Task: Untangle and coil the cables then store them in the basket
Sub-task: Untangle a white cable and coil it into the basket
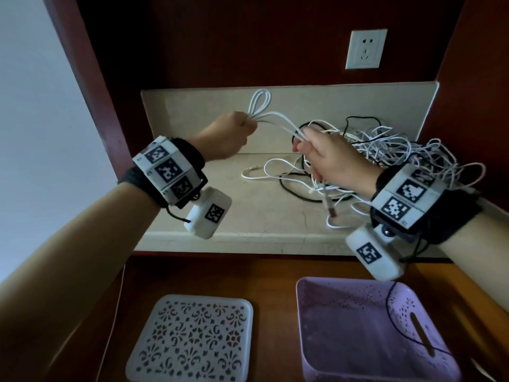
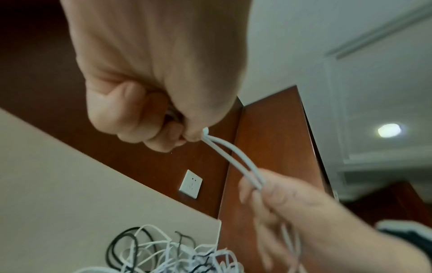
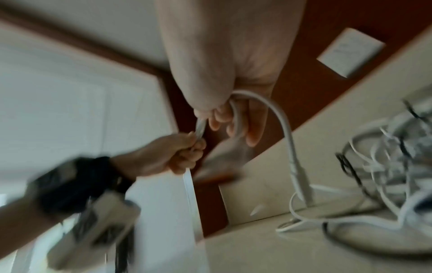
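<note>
Pinching a bundle of white cable (image 1: 278, 121) strands in its curled fingers, the left hand (image 1: 228, 136) is raised above the beige stone shelf (image 1: 220, 216), with small loops of that cable sticking up past its knuckles. The right hand (image 1: 327, 158) grips the same strands a little to the right, fingers closed round them, and a plug end of the cable hangs down below it. Both hands are near each other but apart, the cable stretched between them. Behind and right of the right hand, the tangled pile of white and black cables (image 1: 385, 150) lies on the shelf against the back wall. Below the shelf, on the wooden surface, the purple basket (image 1: 413, 307) sits on the right, just beside a white perforated lid (image 1: 192, 340). A wall socket (image 1: 365, 48) is mounted on the dark panel above.
</note>
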`<state>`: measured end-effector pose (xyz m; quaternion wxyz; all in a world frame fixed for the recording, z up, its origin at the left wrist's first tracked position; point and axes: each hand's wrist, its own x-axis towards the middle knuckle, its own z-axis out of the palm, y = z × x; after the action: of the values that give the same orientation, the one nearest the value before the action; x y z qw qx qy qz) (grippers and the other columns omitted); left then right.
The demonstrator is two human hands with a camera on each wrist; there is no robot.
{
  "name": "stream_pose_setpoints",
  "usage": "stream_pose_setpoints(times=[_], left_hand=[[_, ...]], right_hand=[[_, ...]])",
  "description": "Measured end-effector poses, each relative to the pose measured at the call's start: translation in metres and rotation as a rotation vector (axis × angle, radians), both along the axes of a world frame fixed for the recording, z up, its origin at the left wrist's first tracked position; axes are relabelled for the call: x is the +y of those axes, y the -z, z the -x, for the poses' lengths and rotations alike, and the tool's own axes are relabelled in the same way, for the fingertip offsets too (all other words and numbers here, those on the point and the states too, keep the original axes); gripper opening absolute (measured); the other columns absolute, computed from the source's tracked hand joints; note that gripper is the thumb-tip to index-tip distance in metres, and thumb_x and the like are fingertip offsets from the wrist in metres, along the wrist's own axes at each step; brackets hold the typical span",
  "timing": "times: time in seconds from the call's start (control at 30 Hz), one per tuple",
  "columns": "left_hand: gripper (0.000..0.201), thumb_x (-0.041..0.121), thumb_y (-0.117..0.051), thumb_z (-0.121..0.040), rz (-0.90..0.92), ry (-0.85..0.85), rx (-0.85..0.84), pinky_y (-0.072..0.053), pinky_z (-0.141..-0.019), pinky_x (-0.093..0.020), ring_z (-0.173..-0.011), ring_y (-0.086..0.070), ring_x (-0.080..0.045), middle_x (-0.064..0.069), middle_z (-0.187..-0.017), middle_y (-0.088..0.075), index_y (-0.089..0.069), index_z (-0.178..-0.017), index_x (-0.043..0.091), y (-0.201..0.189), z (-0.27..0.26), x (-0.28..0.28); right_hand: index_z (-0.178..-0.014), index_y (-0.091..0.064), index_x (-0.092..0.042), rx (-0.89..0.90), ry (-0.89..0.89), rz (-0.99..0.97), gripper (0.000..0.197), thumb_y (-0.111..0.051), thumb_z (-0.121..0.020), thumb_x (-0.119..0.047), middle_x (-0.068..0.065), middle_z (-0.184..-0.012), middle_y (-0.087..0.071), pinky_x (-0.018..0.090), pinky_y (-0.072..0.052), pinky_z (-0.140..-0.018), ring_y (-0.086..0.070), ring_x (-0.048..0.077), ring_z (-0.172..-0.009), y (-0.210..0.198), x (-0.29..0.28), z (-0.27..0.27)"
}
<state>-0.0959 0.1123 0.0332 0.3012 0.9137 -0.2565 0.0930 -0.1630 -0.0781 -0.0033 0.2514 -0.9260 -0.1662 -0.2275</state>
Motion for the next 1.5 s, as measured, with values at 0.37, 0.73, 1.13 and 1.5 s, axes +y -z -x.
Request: stream_pose_setpoints(times=[0.37, 0.73, 1.13, 1.5], left_hand=[[0.023, 0.025, -0.031, -0.101, -0.756, 0.116, -0.475, -0.032, -0.068, -0.030, -0.096, -0.057, -0.028, -0.004, -0.109, -0.060, -0.047, -0.117, 0.019, 0.034, 0.036, -0.023], [0.023, 0.025, -0.036, -0.100, -0.233, -0.109, -0.600, -0.021, -0.054, -0.030, -0.084, -0.056, -0.035, -0.005, -0.101, -0.063, -0.053, -0.112, 0.014, 0.032, 0.039, -0.024], [0.025, 0.031, -0.031, -0.102, -0.531, -0.072, -0.584, -0.030, -0.063, -0.033, -0.083, -0.057, -0.033, -0.008, -0.098, -0.064, -0.046, -0.114, 0.015, 0.008, 0.023, -0.006], [0.032, 0.035, -0.026, -0.102, -0.857, -0.048, -0.610, -0.035, -0.063, -0.034, -0.087, -0.062, -0.032, -0.008, -0.104, -0.063, -0.040, -0.118, 0.011, 0.014, 0.022, 0.000]], right_hand=[[-0.097, -0.061, -0.008, -0.486, -0.083, 0.631, 0.023, -0.040, -0.092, -0.018, 0.009, -0.071, -0.059, 0.023, -0.031, -0.045, -0.047, 0.023, -0.045, -0.045, -0.008, 0.002], [-0.108, -0.060, -0.013, 0.018, -0.013, 0.129, 0.029, -0.035, -0.100, -0.026, 0.006, -0.092, -0.067, 0.025, -0.037, -0.070, -0.061, 0.017, -0.083, 0.029, -0.003, -0.012], [-0.093, -0.053, -0.017, 0.156, 0.082, -0.126, 0.009, -0.047, -0.093, -0.011, -0.002, -0.071, -0.049, 0.024, -0.034, -0.052, -0.043, 0.012, -0.059, -0.008, -0.016, -0.006], [-0.091, -0.070, -0.014, -0.157, -0.060, 0.089, 0.016, -0.054, -0.092, -0.016, 0.007, -0.065, -0.061, 0.023, -0.035, -0.055, -0.045, 0.006, -0.053, -0.050, -0.010, 0.008]])
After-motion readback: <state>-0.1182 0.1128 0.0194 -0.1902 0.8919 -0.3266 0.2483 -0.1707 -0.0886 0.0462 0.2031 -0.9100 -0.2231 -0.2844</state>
